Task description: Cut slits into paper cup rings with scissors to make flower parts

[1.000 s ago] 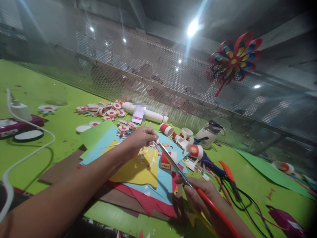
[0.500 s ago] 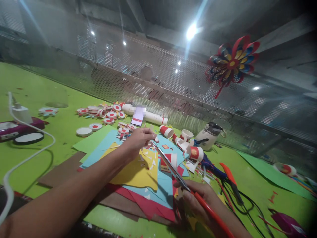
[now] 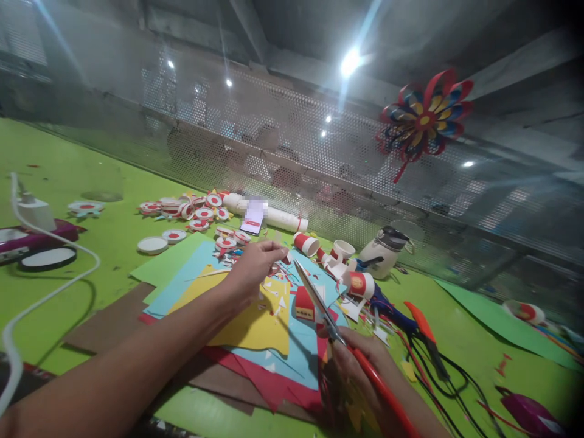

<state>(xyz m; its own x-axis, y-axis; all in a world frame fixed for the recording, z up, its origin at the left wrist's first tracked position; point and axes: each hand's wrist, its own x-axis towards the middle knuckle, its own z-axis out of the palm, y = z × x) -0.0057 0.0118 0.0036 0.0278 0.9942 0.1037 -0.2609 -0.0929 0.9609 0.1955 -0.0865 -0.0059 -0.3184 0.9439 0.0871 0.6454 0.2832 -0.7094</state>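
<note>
My right hand (image 3: pixel 360 365) grips red-handled scissors (image 3: pixel 319 304), whose blades point up and away toward my left hand. My left hand (image 3: pixel 255 263) pinches a small red and white paper piece (image 3: pixel 283 258) just beyond the blade tips, above a stack of coloured paper sheets (image 3: pixel 255 316) in yellow, blue, red and green. Small paper offcuts lie scattered on the yellow sheet.
The green table (image 3: pixel 91 176) carries several red and white paper discs (image 3: pixel 201 213), a white tube (image 3: pixel 278 217), a phone (image 3: pixel 254 216), paper cups (image 3: pixel 308 243), a white bottle (image 3: pixel 385 249), an orange-handled cutter (image 3: pixel 422 331) and black cables. A white charger (image 3: pixel 34 213) and cable sit left. A paper pinwheel (image 3: pixel 426 118) hangs on the mesh wall.
The scissors' blades have drawn back a little from the piece in my left hand, and the view has shifted slightly. My left hand has lowered slightly with the piece.
</note>
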